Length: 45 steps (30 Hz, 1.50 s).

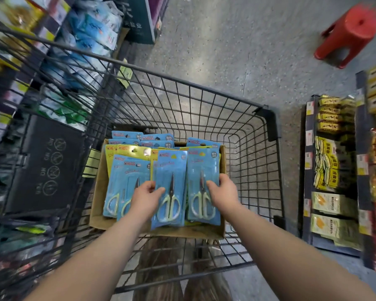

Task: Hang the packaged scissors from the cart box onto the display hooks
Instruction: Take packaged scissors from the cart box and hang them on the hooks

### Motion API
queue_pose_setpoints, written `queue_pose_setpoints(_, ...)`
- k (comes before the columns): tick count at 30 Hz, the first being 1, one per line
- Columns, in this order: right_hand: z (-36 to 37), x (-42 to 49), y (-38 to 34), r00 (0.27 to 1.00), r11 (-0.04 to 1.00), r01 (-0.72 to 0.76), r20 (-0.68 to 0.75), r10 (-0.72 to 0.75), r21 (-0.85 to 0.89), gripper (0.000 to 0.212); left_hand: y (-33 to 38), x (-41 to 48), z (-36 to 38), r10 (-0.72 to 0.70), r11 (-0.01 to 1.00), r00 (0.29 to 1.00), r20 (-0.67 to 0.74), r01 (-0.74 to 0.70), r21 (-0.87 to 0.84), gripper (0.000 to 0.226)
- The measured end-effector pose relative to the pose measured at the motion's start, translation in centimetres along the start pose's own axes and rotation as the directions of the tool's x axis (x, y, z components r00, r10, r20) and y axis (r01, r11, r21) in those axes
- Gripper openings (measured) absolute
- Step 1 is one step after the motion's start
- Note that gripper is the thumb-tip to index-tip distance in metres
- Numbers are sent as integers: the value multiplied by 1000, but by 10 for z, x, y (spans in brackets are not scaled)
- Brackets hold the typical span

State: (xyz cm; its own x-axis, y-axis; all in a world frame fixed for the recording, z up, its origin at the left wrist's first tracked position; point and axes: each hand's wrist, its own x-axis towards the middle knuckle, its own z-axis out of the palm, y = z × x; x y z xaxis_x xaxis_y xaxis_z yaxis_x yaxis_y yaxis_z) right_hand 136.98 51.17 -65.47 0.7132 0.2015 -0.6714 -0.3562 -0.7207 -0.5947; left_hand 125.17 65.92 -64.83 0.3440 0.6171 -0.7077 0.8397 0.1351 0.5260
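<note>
Looked down into one wire cart (204, 101) holding one cardboard box (100, 192), set toward its left side. Counted four blue scissors packs (114, 187) across the front of the box, each showing one pair of pale-handled scissors. Made out at least five more blue card tops and about three yellow ones behind. Could not count further, too overlapped.

Had both hands down in the box. Left hand (144, 197) curled at the left edge of the third pack (172, 168) from the left, thumb and fingers pinching that edge. Right hand (224, 191) gripped the fourth pack (201, 161), thumb on its front, fingers wrapped round its right edge. Found both packs lying in the box among the rest.

Noted one red stool (352, 33) on the floor beyond the cart. Saw two runs of shelves, left shelves (52, 61) and right shelves (334, 159), both blurred.
</note>
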Motion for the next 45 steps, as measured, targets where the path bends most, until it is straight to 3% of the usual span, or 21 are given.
queue_pose_setpoints(6,-38,-27,-35,991,992,130,-20,-129,7,10,26,-45,-21,36,972,996,-86,-54,-227,17)
queue_pose_setpoints(15,-79,-94,-101,928,929,370,52,-370,17,17,56,-137,-67,78,832,959,-273,-214,-513,15)
queue_pose_setpoints(20,-74,-137,-134,842,852,523,140,-521,26,8,52,-190,-102,20,735,931,-365,-261,-626,13)
queue_pose_setpoints(24,-49,-178,-157,778,811,582,247,-577,62,20,32,-225,-138,-13,695,897,-442,-310,-649,14)
queue_pose_setpoints(29,-12,-235,-175,668,720,693,346,-659,32,10,-9,-265,-185,-45,664,837,-545,-383,-643,18)
queue_pose_setpoints(32,16,-269,-181,622,684,729,395,-676,21,22,-37,-288,-212,-82,632,798,-598,-422,-650,18)
queue_pose_setpoints(36,67,-326,-182,563,633,774,443,-698,14,22,-92,-319,-248,-122,562,763,-635,-474,-678,18)
queue_pose_setpoints(45,225,-504,-134,356,525,848,655,-666,73,12,-283,-412,-343,-250,648,577,-777,-496,-578,24)
